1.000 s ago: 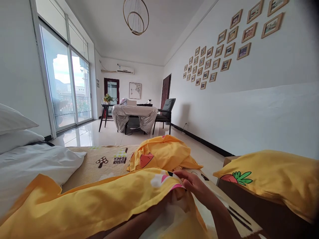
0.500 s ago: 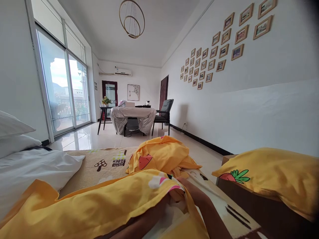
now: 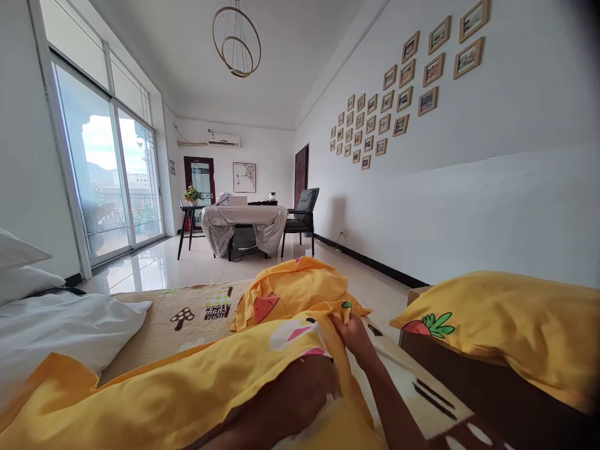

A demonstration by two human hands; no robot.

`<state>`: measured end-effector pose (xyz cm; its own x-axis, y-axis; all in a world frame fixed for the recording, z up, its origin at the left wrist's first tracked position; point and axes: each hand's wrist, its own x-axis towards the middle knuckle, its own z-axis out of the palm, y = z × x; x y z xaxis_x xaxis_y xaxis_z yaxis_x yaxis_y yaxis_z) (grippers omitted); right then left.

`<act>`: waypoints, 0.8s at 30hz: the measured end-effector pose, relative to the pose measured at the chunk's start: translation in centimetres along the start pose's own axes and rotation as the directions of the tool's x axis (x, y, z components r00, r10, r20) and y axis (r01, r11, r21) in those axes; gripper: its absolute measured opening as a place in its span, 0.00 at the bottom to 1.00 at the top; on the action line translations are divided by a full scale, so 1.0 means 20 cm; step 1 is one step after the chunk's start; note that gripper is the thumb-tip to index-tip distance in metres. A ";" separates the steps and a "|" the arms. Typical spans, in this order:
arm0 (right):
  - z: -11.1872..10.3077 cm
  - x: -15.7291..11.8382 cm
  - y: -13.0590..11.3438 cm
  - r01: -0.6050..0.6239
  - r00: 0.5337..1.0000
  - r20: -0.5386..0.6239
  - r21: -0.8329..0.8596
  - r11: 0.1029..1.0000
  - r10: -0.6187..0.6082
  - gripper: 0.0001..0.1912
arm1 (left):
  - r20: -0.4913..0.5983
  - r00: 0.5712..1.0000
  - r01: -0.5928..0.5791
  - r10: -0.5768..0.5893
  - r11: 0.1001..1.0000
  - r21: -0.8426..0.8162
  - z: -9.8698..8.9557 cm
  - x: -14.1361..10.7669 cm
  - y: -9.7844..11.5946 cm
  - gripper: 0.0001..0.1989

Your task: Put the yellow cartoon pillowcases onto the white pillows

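Observation:
A yellow pillowcase (image 3: 187,387) with a pink and white print stretches across the foreground. My right hand (image 3: 352,334) pinches its upper edge at the right end, fingers closed on the cloth. My left hand (image 3: 309,381) reaches in under the raised edge of the pillowcase; its fingers are hidden by the cloth. Just beyond lies a crumpled yellow cloth (image 3: 300,284) with a carrot print, on the beige patterned blanket (image 3: 164,331).
White pillows (image 3: 103,319) lie at the left. A yellow pillow (image 3: 497,312) rests on a brown box (image 3: 450,375) at the right. Farther back stand a covered table (image 3: 244,215) and a black chair (image 3: 304,212).
My right hand has risen and now grips the pillowcase edge in plain view. My left hand shows more under the lifted cloth. The whole view has shifted slightly.

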<state>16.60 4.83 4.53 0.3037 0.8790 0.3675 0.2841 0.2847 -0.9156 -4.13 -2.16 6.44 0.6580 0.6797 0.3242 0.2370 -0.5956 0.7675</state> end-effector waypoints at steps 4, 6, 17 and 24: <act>-0.02 0.06 0.11 -0.009 0.992 -0.128 -0.005 1.000 0.008 0.16 | 0.080 0.997 -0.028 0.021 0.996 0.085 0.01 -0.01 0.04 0.22; -0.02 0.06 0.12 0.005 0.991 -0.136 0.022 1.000 -0.001 0.16 | 0.157 0.987 -0.064 0.043 0.989 0.130 0.01 0.00 0.06 0.28; -0.16 -0.07 -0.29 0.011 0.953 -0.302 0.144 0.989 0.033 0.20 | 0.204 0.965 -0.209 0.164 0.952 0.222 -0.25 -0.21 0.48 0.16; -0.20 -0.29 -0.92 0.322 0.804 -0.500 -0.086 0.943 -0.321 0.16 | -0.461 0.887 0.281 -0.015 0.810 0.514 -1.04 -0.43 0.35 0.23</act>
<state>13.27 -6.96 19.97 0.6083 0.4243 0.6708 0.4437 0.5190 -0.7306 -23.12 -3.24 20.52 0.2503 0.8092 0.5316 0.7443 -0.5120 0.4288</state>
